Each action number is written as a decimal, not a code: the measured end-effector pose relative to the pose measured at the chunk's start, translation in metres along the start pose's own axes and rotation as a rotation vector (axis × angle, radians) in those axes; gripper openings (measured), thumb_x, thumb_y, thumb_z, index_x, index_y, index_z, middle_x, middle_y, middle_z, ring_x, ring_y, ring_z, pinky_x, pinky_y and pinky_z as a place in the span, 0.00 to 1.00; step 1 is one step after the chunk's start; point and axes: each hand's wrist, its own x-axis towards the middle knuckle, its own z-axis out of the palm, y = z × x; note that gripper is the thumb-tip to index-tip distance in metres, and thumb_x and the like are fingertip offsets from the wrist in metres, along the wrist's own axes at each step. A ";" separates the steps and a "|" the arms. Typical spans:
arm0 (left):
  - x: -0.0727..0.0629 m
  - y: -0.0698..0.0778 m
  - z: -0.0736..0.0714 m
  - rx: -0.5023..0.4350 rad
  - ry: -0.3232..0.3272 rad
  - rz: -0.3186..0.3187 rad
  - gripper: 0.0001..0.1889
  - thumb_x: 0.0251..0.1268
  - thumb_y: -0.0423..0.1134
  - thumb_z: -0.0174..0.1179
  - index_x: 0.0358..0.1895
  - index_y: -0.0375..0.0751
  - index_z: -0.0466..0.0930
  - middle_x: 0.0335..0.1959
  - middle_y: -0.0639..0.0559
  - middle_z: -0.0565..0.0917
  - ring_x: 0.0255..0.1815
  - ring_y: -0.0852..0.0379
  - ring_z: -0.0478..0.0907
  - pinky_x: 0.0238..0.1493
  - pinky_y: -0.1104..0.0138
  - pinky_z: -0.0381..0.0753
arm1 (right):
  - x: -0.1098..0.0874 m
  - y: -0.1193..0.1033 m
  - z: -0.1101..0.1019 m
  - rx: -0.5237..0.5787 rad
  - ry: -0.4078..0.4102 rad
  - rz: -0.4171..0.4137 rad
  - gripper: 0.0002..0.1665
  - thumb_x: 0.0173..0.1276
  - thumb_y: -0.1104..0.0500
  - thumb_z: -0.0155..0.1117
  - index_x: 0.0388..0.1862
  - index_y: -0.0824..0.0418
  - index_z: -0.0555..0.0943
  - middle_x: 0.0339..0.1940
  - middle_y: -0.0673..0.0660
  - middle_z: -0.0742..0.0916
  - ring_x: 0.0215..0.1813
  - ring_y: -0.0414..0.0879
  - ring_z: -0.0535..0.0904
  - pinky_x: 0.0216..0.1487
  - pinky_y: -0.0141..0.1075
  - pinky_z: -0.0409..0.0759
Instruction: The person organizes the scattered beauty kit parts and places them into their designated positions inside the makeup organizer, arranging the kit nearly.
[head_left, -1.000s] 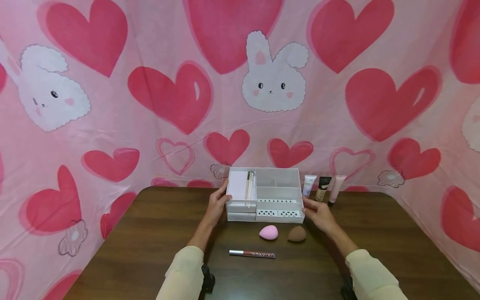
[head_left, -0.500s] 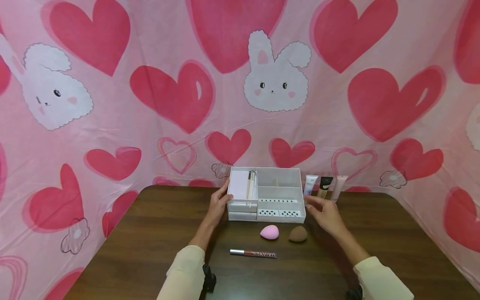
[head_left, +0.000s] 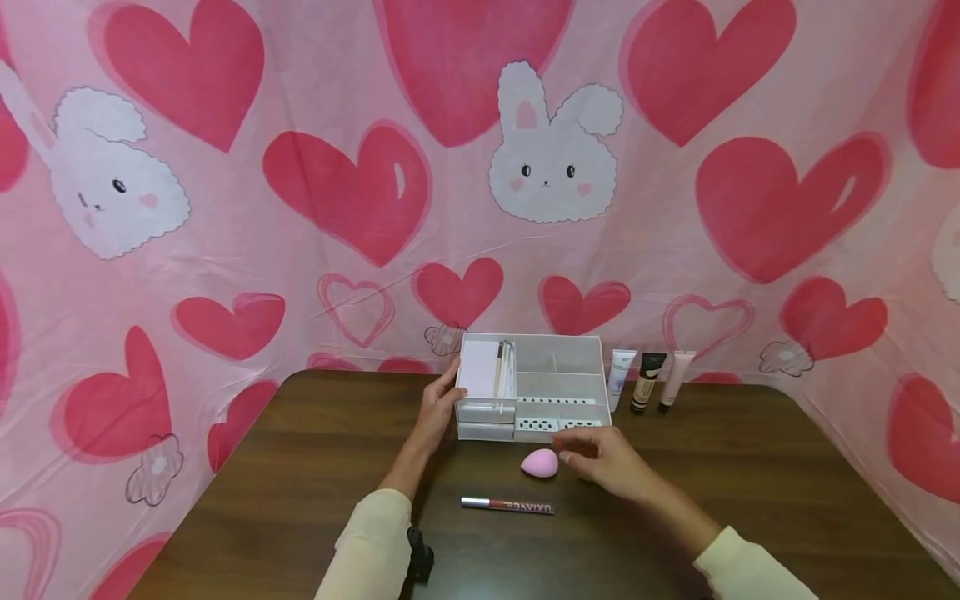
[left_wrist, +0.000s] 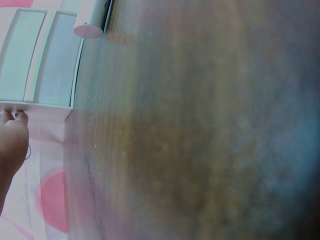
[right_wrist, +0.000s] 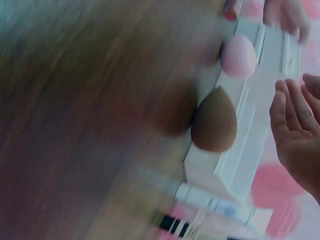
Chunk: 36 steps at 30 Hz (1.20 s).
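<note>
In the head view my left hand [head_left: 437,408] grips the left side of a white makeup organizer [head_left: 558,354], its thumb over the front edge. My right hand [head_left: 611,462] hovers in front of the organizer, fingers slightly bent and holding nothing. Just left of its fingertips lies a pink makeup sponge [head_left: 540,463]. A brown makeup sponge [right_wrist: 214,125] shows in the right wrist view, apart from the hand; the hand hides it in the head view. Closer to me lies a lip gloss tube [head_left: 507,506] with a silver cap.
Three cosmetic tubes stand right of the organizer: a white tube [head_left: 619,379], a black-capped tube [head_left: 647,383] and a pink tube [head_left: 677,381]. Slim brushes [head_left: 501,369] sit in the organizer's left compartment. Behind the wooden table [head_left: 315,492] hangs a pink heart-print cloth [head_left: 450,200].
My right hand has let go of the organizer's right side and moved toward me and left, over the brown sponge. The left hand keeps its grip on the organizer.
</note>
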 end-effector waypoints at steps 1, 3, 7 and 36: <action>0.000 0.000 0.000 0.001 0.001 0.001 0.34 0.65 0.24 0.50 0.75 0.23 0.56 0.80 0.32 0.55 0.84 0.42 0.47 0.80 0.67 0.51 | 0.000 -0.002 0.004 -0.007 -0.026 -0.018 0.18 0.69 0.65 0.66 0.55 0.72 0.84 0.48 0.66 0.91 0.48 0.38 0.86 0.48 0.29 0.83; 0.000 0.000 0.001 -0.006 0.005 -0.005 0.34 0.65 0.25 0.50 0.76 0.23 0.56 0.81 0.33 0.55 0.84 0.43 0.47 0.78 0.72 0.53 | 0.001 -0.006 0.012 -0.026 -0.071 -0.053 0.17 0.68 0.64 0.67 0.54 0.71 0.85 0.46 0.63 0.92 0.47 0.39 0.86 0.47 0.30 0.84; 0.001 -0.001 0.001 -0.020 0.009 -0.009 0.34 0.65 0.24 0.50 0.76 0.24 0.56 0.81 0.34 0.55 0.84 0.44 0.48 0.70 0.83 0.57 | 0.004 -0.010 0.028 -0.068 -0.160 -0.108 0.16 0.66 0.65 0.69 0.51 0.69 0.86 0.44 0.62 0.92 0.45 0.41 0.87 0.45 0.30 0.85; 0.001 0.003 0.002 -0.158 -0.012 -0.087 0.36 0.62 0.22 0.48 0.76 0.22 0.52 0.82 0.33 0.49 0.81 0.43 0.47 0.56 0.83 0.70 | 0.021 -0.011 0.075 -0.275 -0.335 -0.282 0.13 0.59 0.67 0.74 0.45 0.60 0.91 0.34 0.50 0.90 0.36 0.28 0.78 0.38 0.20 0.76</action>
